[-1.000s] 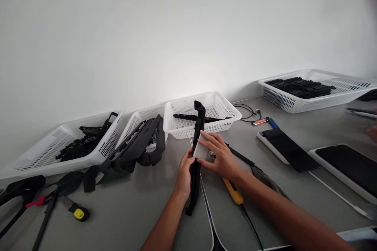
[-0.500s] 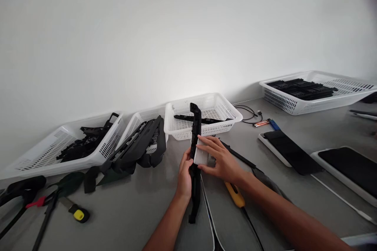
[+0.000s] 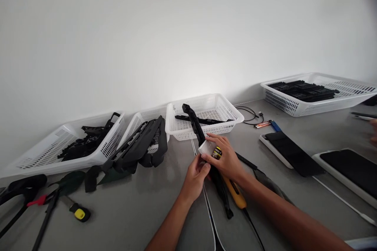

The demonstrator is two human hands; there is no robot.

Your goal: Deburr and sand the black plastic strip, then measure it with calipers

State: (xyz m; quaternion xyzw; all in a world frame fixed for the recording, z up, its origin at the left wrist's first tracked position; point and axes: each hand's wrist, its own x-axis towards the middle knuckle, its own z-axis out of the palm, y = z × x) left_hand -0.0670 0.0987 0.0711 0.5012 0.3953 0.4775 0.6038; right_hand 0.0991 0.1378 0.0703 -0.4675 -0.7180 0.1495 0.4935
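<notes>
A long black plastic part (image 3: 193, 122) with a ribbed inner side slants across the middle of the table, upper end leaning left. My left hand (image 3: 194, 177) is closed around its middle, thumb on top. My right hand (image 3: 226, 159) grips a small whitish, slightly see-through block (image 3: 207, 147) and holds it against the part. Much of the block's right side is hidden by my fingers. Beneath my right wrist lies a yellow corded hand tool (image 3: 238, 197), its front end partly covered.
White baskets stand along the wall; the middle basket (image 3: 176, 135) holds a black strip, the right basket (image 3: 282, 104) stacked black pieces. Phone-like black devices (image 3: 294, 153) lie at right. A yellow-black screwdriver (image 3: 80, 213) lies at left. Another person's hand (image 3: 373, 131) shows at the right edge.
The black part has tilted, its upper end going left and its lower end swinging right. The whitish block has turned with it, still between my hands. Another person's hand has come further in.
</notes>
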